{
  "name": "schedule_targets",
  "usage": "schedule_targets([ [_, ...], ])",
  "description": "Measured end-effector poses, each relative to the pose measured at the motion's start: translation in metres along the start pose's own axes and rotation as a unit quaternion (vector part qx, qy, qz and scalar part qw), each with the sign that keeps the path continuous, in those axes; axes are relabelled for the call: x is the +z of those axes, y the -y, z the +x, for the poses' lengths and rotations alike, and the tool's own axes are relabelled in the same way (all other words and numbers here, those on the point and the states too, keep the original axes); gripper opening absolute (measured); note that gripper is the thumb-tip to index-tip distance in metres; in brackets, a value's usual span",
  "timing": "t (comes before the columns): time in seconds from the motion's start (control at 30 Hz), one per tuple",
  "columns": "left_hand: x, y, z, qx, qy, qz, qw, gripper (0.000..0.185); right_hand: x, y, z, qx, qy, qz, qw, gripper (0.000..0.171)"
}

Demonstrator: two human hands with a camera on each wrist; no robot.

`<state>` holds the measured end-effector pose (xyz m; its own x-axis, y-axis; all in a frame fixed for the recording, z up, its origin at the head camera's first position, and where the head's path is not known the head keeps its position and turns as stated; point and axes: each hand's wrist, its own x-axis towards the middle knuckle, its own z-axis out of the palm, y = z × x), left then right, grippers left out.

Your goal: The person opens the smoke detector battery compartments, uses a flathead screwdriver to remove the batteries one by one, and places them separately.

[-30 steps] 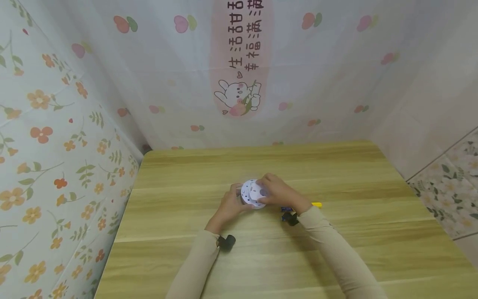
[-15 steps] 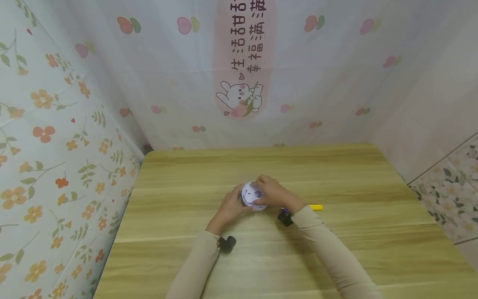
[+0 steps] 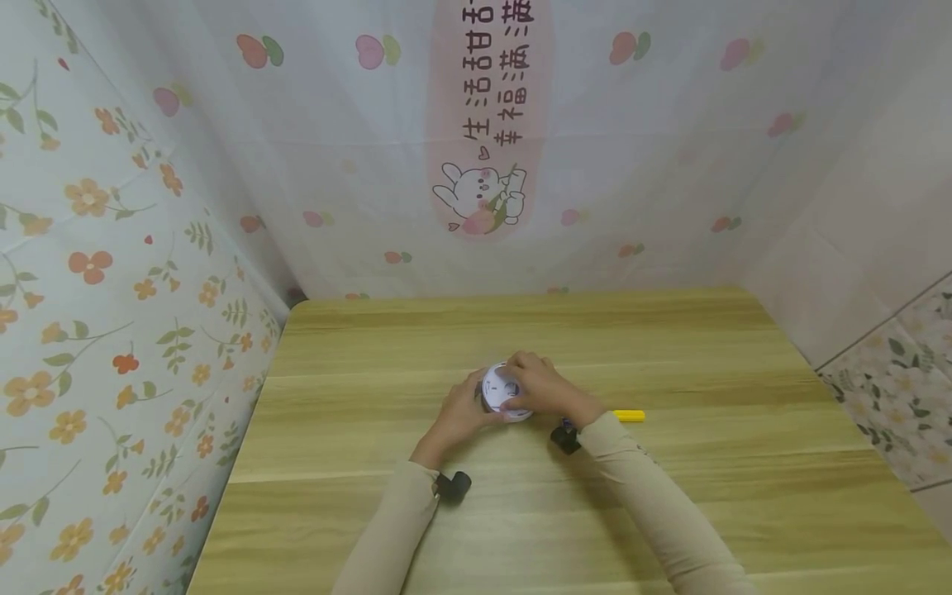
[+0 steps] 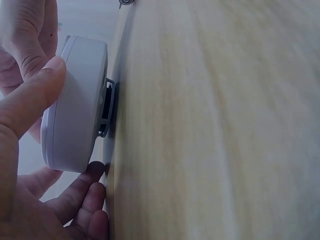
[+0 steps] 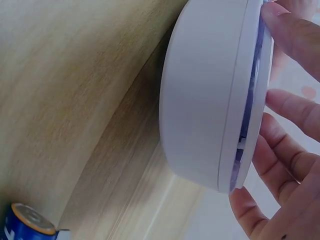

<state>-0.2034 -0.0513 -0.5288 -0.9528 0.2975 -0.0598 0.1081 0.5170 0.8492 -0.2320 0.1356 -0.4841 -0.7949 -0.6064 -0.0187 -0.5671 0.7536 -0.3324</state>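
A round white plastic device (image 3: 492,402) is tilted between both hands just over the table. My left hand (image 3: 459,417) grips its side wall, the thumb lying across it in the left wrist view. A small grey clip (image 4: 107,107) sticks out from its underside. On top is a thinner round white cover (image 3: 497,386), with a narrow dark gap between it and the body in the right wrist view. My right hand (image 3: 545,385) holds this cover by its rim with spread, bent fingers. Part of the cover is hidden under that hand.
A blue battery (image 5: 31,223) lies on the wooden table (image 3: 357,388) near the right wrist. Right of that wrist is a yellow stick-like thing (image 3: 629,416), partly hidden by the sleeve. Printed curtains (image 3: 342,149) stand behind the table and on its left.
My right hand has shifted the cover left over the device, from off-centre to nearly lined up. The left hand keeps its grip with little movement.
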Motion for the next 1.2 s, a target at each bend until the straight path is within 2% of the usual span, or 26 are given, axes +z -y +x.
schedule_targets([
  [0.53, -0.001, -0.002, -0.001, -0.004, 0.006, -0.003, 1.0000, 0.090, -0.004, 0.005, -0.001, 0.030, 0.025, 0.031, 0.999, 0.062],
  [0.73, -0.003, -0.001, 0.000, -0.006, 0.011, -0.006, 0.9999, 0.081, -0.006, 0.005, -0.002, 0.032, 0.026, 0.031, 0.999, 0.062],
  [1.0, -0.003, 0.002, 0.001, -0.007, 0.018, -0.011, 0.9997, 0.075, -0.009, -0.001, -0.006, 0.037, 0.017, 0.039, 0.998, 0.062],
  [1.2, -0.004, 0.001, 0.001, -0.012, 0.018, -0.018, 0.9996, 0.072, -0.015, -0.010, -0.015, 0.054, 0.032, 0.058, 0.996, 0.070],
])
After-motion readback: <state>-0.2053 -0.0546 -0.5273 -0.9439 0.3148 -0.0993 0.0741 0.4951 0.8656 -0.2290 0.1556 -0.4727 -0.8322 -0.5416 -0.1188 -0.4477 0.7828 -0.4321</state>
